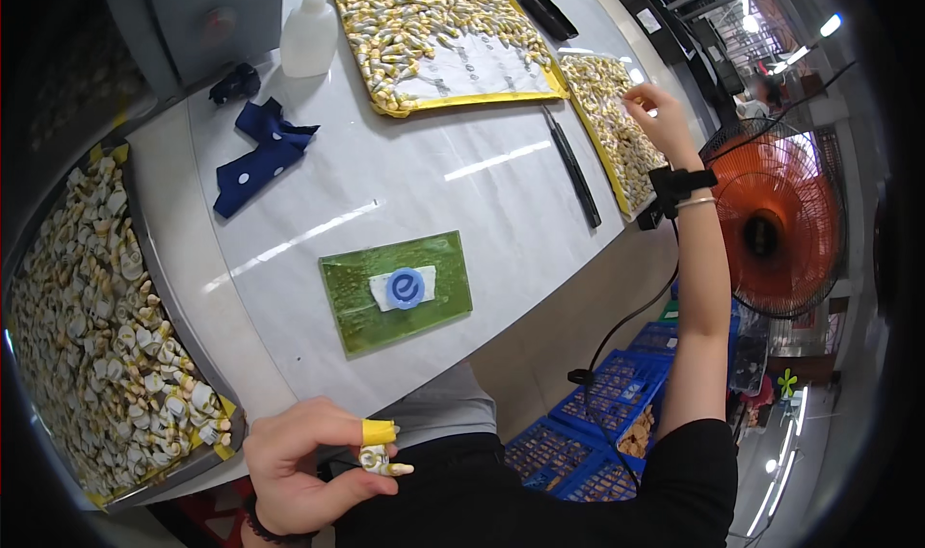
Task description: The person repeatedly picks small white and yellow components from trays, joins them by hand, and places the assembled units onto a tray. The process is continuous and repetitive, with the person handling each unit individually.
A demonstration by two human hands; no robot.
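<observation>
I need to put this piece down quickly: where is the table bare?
Bare table lies between the green mat and the upper yellow tray, and between the blue cloth and the black bar. Crowded: the left tray and right tray, where the right hand reaches.

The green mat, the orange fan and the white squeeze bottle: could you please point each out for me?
green mat point(358, 302): head view, bare left part of its surface.
orange fan point(771, 230): head view, grille beside the hub.
white squeeze bottle point(309, 37): head view, middle of its body.
</observation>
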